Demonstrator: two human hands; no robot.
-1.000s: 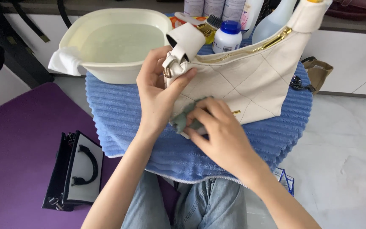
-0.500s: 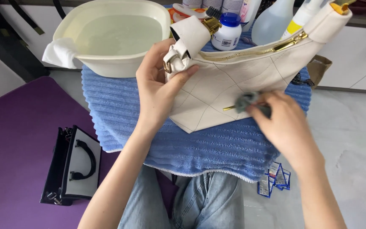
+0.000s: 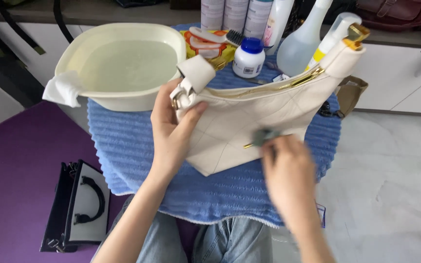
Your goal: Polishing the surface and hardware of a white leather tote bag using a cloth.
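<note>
Blue towel, hands on cream handbag

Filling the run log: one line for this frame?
left hand: grips cream handbag at strap end | right hand: presses grey-green cloth on bag front | under: blue towel

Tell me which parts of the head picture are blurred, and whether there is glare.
Head view: the right hand and the grey cloth it presses on the cream bag are motion-blurred; the left hand and basin are sharp; light is soft and even, no strong glare.
</note>
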